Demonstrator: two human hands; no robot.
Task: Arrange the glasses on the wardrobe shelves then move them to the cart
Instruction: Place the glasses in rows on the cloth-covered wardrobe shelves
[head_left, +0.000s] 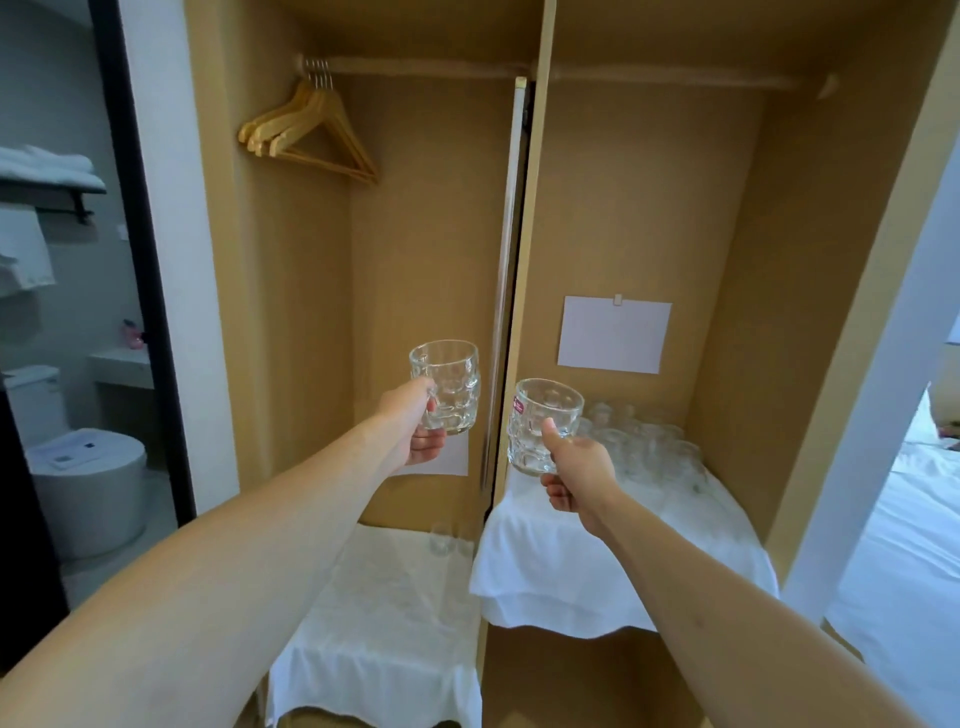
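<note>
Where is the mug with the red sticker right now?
In the head view, the stickered mug is in the right hand, held above the right shelf's white cloth, beside the cluster of glasses.

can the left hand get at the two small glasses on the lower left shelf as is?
Probably not: the path down to the small glasses looks open, but the left hand already grips a mug by its handle.

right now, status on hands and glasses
Left hand grips one glass mug. Right hand grips another mug. Glass cluster on right shelf. Nothing in the way.

clear dimpled mugs (445, 387), white shelf cloths (613, 545), tan wardrobe (727, 208)
</note>
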